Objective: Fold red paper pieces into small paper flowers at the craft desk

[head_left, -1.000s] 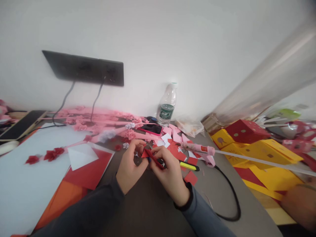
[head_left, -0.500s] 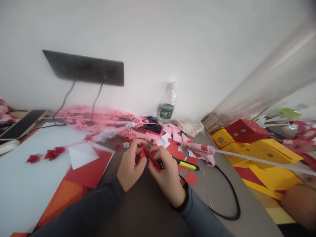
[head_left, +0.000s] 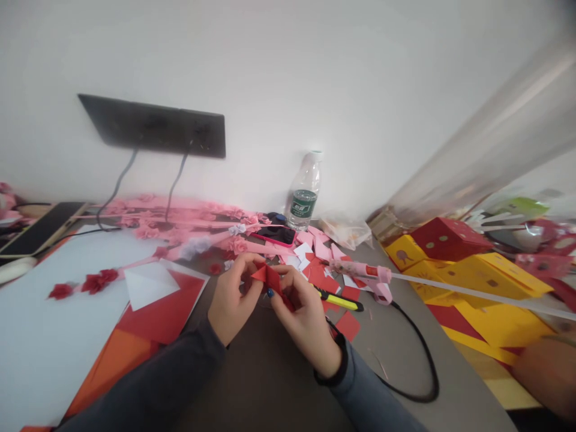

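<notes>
A folded piece of red paper [head_left: 272,278] is held between both hands above the grey table. My left hand [head_left: 234,295] pinches its left corner between thumb and fingers. My right hand [head_left: 305,312] grips the right part, its thumb with a dark blue nail against the near side. Part of the paper is hidden by my right fingers. Just right of my right hand lie a yellow and black utility knife [head_left: 342,301] and red paper squares [head_left: 348,325]. Beyond them rests a pink glue gun [head_left: 360,270] with a long white glue stick in it.
A water bottle [head_left: 304,195] and a phone [head_left: 275,234] stand and lie near the wall. Pink paper flower stems [head_left: 180,219] spread at the back left. White, red and orange sheets [head_left: 121,348] cover the left. Yellow and red boxes [head_left: 490,273] and another person's arm [head_left: 546,372] are at right.
The red paper has opened out between the fingers, showing a pointed corner on the left. My left hand has shifted slightly left, and my right thumb has turned into view.
</notes>
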The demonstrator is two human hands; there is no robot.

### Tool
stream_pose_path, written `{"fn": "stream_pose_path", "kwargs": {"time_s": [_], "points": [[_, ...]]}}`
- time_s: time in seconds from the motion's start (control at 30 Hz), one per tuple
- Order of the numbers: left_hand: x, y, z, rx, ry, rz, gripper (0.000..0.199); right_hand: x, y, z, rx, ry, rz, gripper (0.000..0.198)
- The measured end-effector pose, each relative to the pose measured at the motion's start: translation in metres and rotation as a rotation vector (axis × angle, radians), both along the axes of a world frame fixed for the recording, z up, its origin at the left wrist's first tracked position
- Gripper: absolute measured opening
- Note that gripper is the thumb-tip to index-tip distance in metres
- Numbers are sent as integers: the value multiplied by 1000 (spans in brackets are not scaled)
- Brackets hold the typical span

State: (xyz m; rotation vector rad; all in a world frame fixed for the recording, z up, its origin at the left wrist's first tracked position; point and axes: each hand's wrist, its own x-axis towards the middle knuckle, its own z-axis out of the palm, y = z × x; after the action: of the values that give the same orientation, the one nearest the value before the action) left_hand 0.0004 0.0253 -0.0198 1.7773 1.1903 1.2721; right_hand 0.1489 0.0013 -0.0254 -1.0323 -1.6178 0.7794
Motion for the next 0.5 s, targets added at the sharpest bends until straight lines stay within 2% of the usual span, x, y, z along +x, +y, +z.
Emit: {"fn": "stream_pose_path", "kwargs": {"time_s": [0.17,0.33,0.5], "points": [[-1,-1,-2,48,43,43,16,-2,1,-1,-34,18,16,18],[-5,-2,-1,101,132,100,12,-3,2,1,-159,195,45,16],[-11,2,4,232,95,13,25,8,12,4,-270,308,40,21]]}}
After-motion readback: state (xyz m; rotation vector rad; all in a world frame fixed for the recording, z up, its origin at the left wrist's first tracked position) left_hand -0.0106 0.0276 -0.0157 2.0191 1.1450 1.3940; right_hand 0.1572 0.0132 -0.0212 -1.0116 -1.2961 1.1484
